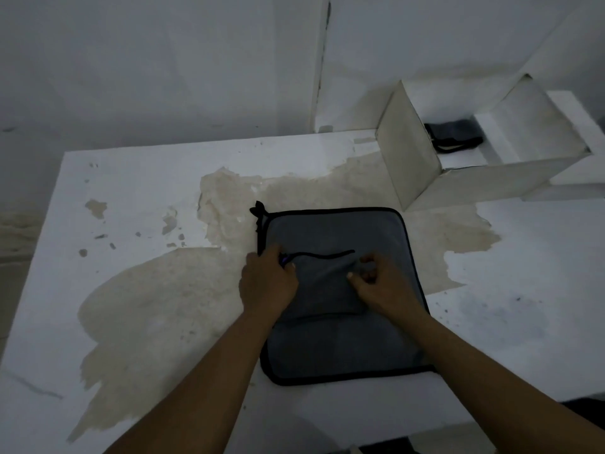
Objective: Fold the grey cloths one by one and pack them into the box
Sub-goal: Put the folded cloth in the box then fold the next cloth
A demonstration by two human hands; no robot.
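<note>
noting grey cloth (340, 348) with black trim, lying flat on the table (131, 178) right of centre and reaching close to the front edge, long axis running front to back. spotting a smaller raised fold (327, 290) on its middle, a dark hem curving across between the hands. not managing to tell whether same cloth or a second one on top.

reading left hand (268, 283) as curling over the fold's left end, fingertips pinching at the hem. reading right hand (381, 283) as pinching grey fabric at the right end, thumb against bent fingers.

placing box (412, 165) at the back right corner, open-topped, well apart from the fold and lying beyond and right of both grips, right hand sitting nearer. catching a dark folded cloth (455, 137) already inside.

judging folding as the step in hand; carry to box not yet begun.

finding no brand, label or legible writing.
</note>
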